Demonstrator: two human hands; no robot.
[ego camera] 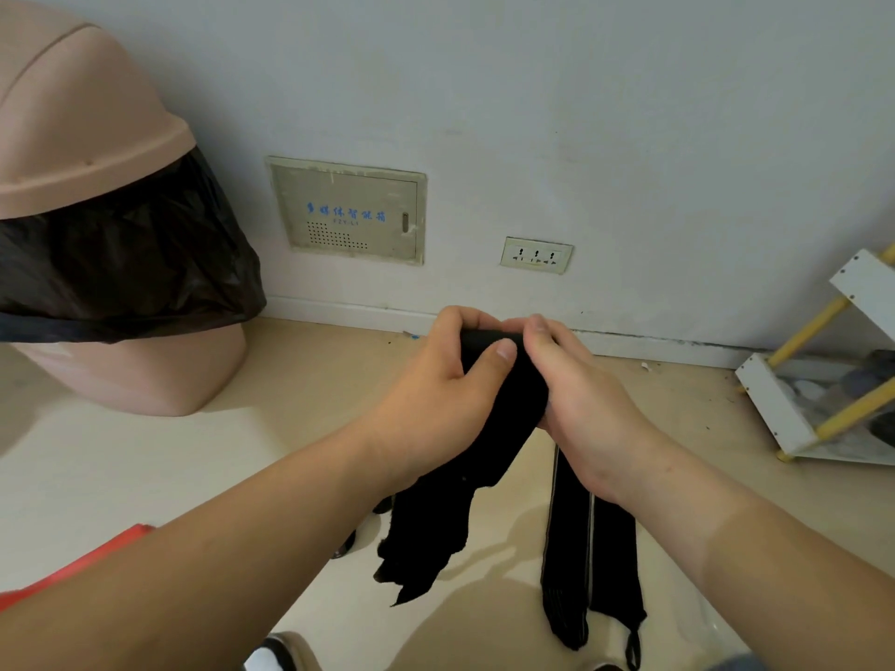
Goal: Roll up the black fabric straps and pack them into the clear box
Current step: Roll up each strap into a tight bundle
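A black fabric strap [489, 428] is held up between both hands, its top end curled into a small roll and its loose tail hanging down towards the floor. My left hand [436, 394] grips the roll from the left, thumb on the front. My right hand [576, 385] pinches it from the right. Two more black straps [588, 549] lie side by side on the floor below my right wrist. No clear box shows in the head view.
A pink swing-top bin [82, 138] lined with a black bag stands at the left against the wall. A white and yellow rack [823, 380] stands at the right. A red object [72, 564] lies at the lower left. A shoe tip [281, 653] shows at the bottom.
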